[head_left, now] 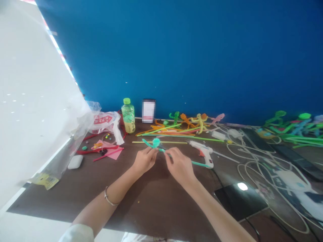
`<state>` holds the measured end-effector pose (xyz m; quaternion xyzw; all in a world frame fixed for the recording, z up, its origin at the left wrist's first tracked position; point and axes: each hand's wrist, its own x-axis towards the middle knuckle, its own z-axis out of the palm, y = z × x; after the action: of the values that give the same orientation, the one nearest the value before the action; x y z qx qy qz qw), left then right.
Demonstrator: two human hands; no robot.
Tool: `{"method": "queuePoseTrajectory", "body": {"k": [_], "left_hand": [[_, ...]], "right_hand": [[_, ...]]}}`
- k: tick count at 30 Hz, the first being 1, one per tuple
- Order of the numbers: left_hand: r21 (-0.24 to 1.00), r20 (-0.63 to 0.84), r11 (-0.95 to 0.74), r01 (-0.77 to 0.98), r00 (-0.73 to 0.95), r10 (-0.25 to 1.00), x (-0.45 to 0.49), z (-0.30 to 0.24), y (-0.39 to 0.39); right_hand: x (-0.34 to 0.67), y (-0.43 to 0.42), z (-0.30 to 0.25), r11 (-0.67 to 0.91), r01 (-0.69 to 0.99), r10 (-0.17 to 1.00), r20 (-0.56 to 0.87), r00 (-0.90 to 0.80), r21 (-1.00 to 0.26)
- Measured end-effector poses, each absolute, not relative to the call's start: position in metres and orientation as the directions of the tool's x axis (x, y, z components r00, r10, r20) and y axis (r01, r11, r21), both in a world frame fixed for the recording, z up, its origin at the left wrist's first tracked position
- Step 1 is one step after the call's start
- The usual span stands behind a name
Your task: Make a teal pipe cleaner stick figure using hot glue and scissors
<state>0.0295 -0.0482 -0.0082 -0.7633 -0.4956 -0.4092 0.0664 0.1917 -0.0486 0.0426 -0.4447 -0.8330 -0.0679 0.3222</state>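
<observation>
A teal pipe-cleaner figure (156,143) with a round coiled head and an arm sticking out to the left is held above the table's middle. My left hand (145,159) has its fingers closed on the figure's lower part. Close beside it, my right hand (178,163) pinches the teal strand coming from the figure. A length of teal pipe cleaner (200,164) shows to the right of my right hand, reaching the glue gun's handle. Something small and dark (162,147) lies between the hands, too blurred to name. My fingers hide the figure's lower body.
A white glue gun (205,153) lies right of my hands. Behind are loose pipe cleaners (164,129), finished figures (200,121), a bottle (128,116) and a propped phone (148,111). Red scissors (88,152) and a white case (75,162) lie left; cables (248,148) and a black tablet-like slab (239,201) right.
</observation>
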Motion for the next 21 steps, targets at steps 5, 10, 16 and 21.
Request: {"method": "queuePoseTrajectory", "body": {"k": [5, 10, 16, 21], "left_hand": [[0.600, 0.655, -0.498, 0.626, -0.027, 0.755, 0.034, -0.009, -0.045], [0.851, 0.413, -0.329, 0.409, -0.136, 0.900, 0.041, -0.009, -0.047], [0.847, 0.434, -0.350, 0.401, -0.139, 0.890, 0.045, -0.006, -0.050], [0.714, 0.590, -0.483, 0.507, -0.064, 0.805, 0.042, -0.003, -0.049]], "right_hand": [[0.193, -0.055, 0.021, 0.641, 0.739, 0.667, 0.628, -0.401, -0.209], [0.197, -0.048, 0.011, 0.619, 0.569, 0.769, 0.567, -0.296, -0.541], [0.196, -0.048, 0.005, 0.285, 0.269, 0.958, 0.263, -0.115, -0.920], [0.194, -0.046, 0.009, 0.228, 0.234, 0.974, 0.216, -0.073, -0.945]]}}
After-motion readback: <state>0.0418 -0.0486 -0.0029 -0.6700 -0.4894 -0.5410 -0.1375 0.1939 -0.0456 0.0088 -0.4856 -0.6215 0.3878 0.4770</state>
